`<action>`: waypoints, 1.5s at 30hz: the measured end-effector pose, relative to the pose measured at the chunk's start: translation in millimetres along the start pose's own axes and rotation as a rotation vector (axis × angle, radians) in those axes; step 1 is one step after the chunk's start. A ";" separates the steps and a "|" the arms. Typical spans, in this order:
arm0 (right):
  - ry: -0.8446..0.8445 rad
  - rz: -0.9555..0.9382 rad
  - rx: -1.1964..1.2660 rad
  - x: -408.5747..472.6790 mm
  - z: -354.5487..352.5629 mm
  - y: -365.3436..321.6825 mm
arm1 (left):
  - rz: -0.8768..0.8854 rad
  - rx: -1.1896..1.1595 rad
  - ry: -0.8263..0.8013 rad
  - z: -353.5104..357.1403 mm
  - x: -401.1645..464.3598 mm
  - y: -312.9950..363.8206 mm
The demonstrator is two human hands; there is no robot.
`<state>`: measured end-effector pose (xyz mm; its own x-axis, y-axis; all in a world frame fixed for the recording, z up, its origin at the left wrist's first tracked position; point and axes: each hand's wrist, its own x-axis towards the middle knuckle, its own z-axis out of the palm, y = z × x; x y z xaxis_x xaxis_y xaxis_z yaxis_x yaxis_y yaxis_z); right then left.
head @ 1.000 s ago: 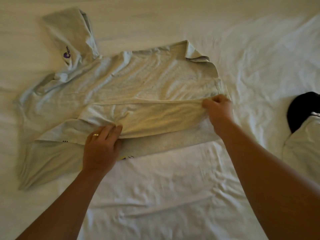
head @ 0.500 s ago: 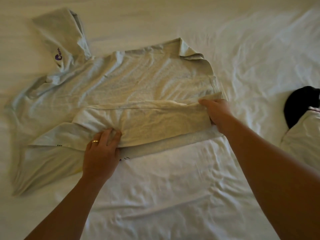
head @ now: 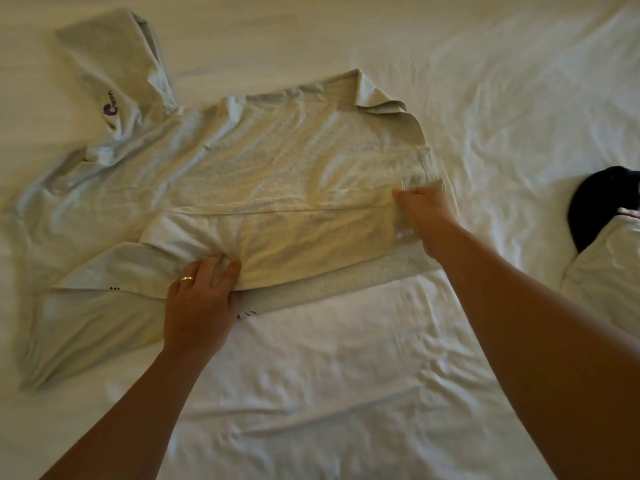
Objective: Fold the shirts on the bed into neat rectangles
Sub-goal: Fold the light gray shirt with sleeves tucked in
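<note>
— Where are your fingers?

— At the folded strip of the grey shirt (head: 277, 161), my left hand (head: 199, 303) pinches a bunch of cloth between its fingers (head: 221, 268), a ring (head: 187, 279) on one of them. My right hand (head: 427, 216) grips the strip's far end at the hem, fingers curled round the edge.

— And the shirt itself?

— It lies spread across the bed (head: 346, 393), its near side folded over the body along a straight crease. One sleeve (head: 114, 71), with a purple logo (head: 111, 106), points away from me; the hem corner (head: 384, 102) is turned up.

— Anything else?

— At the right edge, a black garment (head: 595, 209) beside a white one (head: 609, 271).
</note>
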<state>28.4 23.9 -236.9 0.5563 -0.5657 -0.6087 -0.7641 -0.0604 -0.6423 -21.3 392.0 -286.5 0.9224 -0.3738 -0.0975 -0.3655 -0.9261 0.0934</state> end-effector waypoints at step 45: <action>0.160 -0.655 -0.902 -23.6 15.9 47.3 | 0.230 0.165 -0.017 21.5 -24.2 12.7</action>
<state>-15.7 47.5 -260.3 0.9384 -0.3015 -0.1689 -0.3327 -0.9204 -0.2052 -50.9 388.2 -304.3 0.8113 -0.5743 -0.1093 -0.5814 -0.8123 -0.0471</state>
